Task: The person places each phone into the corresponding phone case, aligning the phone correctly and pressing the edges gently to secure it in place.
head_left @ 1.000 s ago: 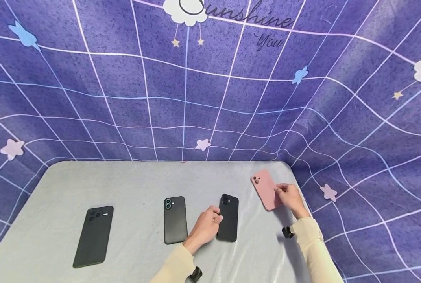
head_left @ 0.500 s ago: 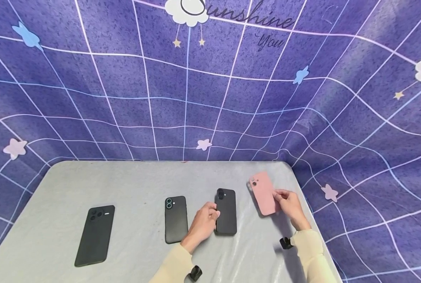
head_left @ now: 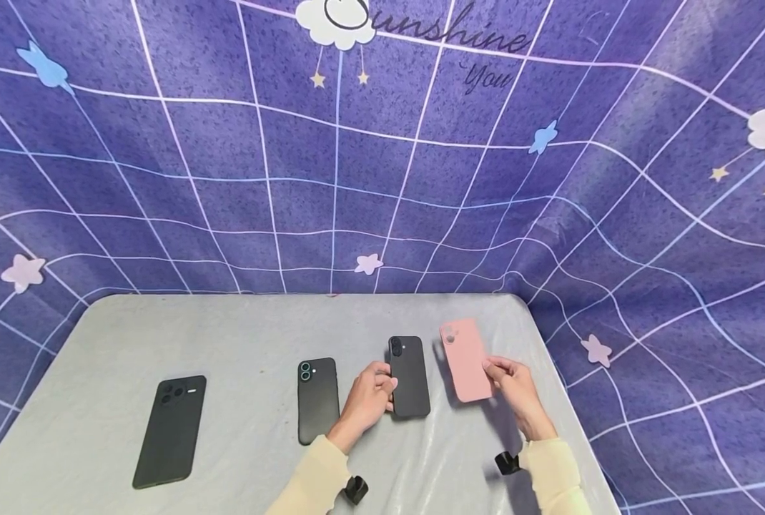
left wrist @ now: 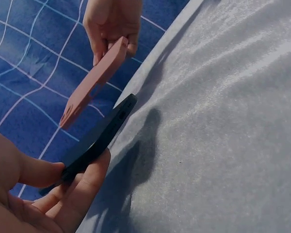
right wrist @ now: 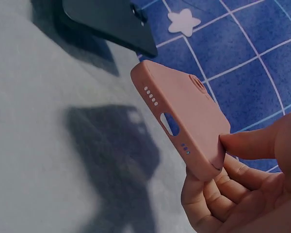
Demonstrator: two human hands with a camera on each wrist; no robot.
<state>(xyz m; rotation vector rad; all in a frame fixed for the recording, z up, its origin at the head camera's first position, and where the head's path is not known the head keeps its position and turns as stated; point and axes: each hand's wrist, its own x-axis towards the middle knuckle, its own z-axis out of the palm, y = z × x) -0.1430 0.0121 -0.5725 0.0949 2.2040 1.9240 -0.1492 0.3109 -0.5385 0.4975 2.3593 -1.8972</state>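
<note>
My left hand (head_left: 367, 395) pinches a black smartphone (head_left: 410, 378) by its left edge, thumb on top and fingers beneath. In the left wrist view the phone (left wrist: 99, 138) is tilted above the cloth, its shadow lying apart from it. My right hand (head_left: 516, 390) pinches a pink phone case (head_left: 467, 361) by its right edge. Through the camera cutout and the bottom port holes of the case (right wrist: 184, 109) I can see the background, so it has no phone inside. Phone and case are side by side with a narrow gap, camera ends pointing away from me.
Another dark phone (head_left: 318, 400) with green-ringed lenses lies on the grey cloth-covered table (head_left: 247, 336), just left of my left hand. Farther left lies a larger black phone (head_left: 171, 430). A purple gridded curtain (head_left: 292, 179) hangs behind and to the right of the table.
The pink case has been lifted and carried left and toward me in my right hand. The black phone has risen off the cloth in my left hand, shifting slightly left and away.
</note>
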